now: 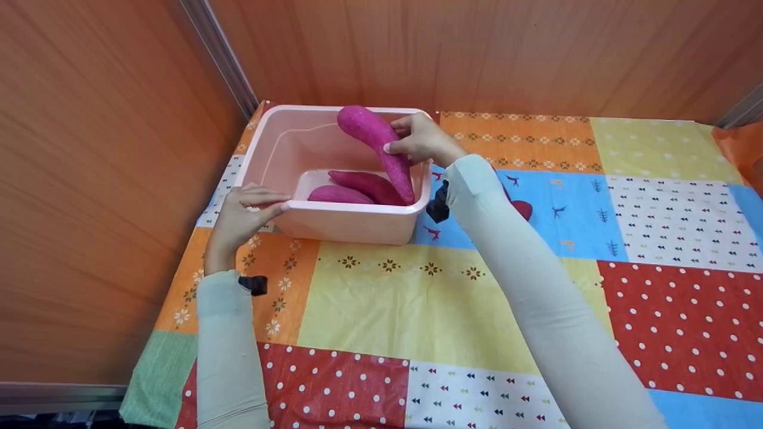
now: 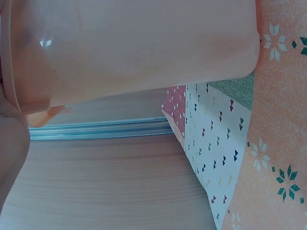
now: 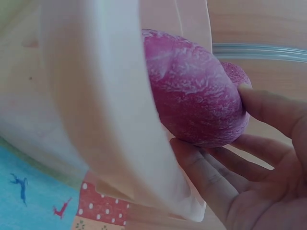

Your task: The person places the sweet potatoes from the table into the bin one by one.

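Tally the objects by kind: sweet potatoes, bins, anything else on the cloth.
Purple sweet potatoes: 3, one gripped by the right hand over the bin, two lying inside
Pink plastic bin: 1, left hand on its corner
Dark red item behind the right sleeve: 1, mostly hidden
Total: 5

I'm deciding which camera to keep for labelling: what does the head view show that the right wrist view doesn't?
Only the head view shows the left hand gripping the near left corner of the pink tub, two more purple sweet potatoes lying inside, and the whole patchwork tablecloth. Only the right wrist view shows the sweet potato's rough skin close up and the fingers cupped under it. Both show the right hand holding the long sweet potato at the tub's rim.
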Tool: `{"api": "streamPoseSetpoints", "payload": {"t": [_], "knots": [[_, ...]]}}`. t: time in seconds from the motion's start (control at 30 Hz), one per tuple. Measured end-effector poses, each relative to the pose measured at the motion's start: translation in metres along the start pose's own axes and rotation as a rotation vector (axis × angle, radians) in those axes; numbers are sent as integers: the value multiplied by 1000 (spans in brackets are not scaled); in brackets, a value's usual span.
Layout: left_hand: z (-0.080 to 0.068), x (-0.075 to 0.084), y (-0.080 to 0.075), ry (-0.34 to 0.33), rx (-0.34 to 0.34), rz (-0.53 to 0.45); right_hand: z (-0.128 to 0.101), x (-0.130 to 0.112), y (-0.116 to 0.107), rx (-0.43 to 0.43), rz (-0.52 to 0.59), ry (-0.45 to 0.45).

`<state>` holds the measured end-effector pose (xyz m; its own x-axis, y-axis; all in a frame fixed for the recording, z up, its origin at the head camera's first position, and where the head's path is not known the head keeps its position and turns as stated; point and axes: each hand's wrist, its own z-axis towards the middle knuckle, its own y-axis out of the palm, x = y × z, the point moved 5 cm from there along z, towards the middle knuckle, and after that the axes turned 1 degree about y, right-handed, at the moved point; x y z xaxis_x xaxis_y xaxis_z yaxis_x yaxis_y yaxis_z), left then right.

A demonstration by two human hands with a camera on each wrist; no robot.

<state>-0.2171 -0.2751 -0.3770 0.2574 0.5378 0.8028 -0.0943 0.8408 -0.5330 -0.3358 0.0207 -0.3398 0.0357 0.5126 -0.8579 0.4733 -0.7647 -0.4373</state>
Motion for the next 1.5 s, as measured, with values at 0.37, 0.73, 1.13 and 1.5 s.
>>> {"api": "streamPoseSetpoints", "payload": {"t": [0.37,0.73,1.13,1.5], "knots": [[-3,11,-1,1,-7,-19,-2,-1,3,-24,-46,18],[-7,23,-3,-1,-12,-25,0,-10,6,-50,-96,6],[-8,23,-3,14,-13,-38,2,-20,7,-54,-120,44],[-12,25,-3,-4,-18,-43,6,-31,13,-94,-170,39]]}}
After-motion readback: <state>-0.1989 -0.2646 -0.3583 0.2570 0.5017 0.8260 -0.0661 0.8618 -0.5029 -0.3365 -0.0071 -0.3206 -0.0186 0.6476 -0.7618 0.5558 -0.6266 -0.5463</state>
